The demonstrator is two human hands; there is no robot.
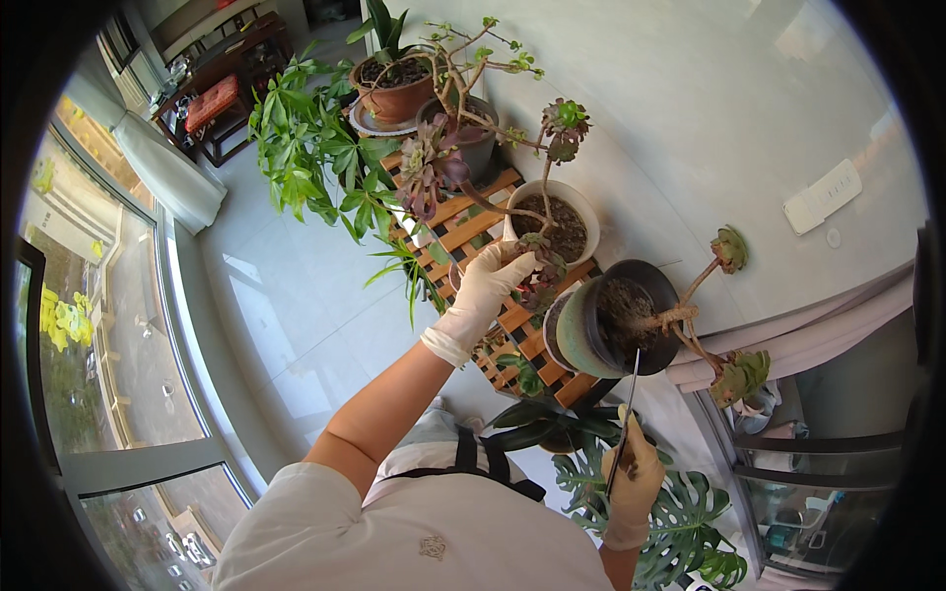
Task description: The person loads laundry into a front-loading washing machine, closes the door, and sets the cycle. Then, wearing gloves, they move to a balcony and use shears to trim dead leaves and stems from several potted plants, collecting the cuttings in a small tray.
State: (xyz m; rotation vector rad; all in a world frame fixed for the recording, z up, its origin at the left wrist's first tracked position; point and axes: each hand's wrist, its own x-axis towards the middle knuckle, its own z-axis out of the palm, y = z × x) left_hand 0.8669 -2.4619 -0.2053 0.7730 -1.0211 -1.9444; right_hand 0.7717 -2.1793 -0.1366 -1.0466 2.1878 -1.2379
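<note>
My left hand [488, 284], in a white glove, reaches over a slatted wooden plant stand [532, 341]. Its fingers touch a dark red rosette of a branching succulent [541, 255] rooted in a white pot [587, 210]. My right hand [633, 469], gloved too, is closed around a long thin metal tool [630, 414] that points up to the rim of a dark green and black glazed pot [584, 332]. That pot holds a thick-stemmed succulent with green rosettes [741, 377] leaning to the right. The tool's exact kind cannot be told.
A terracotta pot [392, 100] and a grey pot [480, 155] stand at the stand's far end beside a leafy green plant [295, 148]. A monstera [684, 510] grows below right. Windows line the left; a wall and a pink curtain [805, 332] are on the right.
</note>
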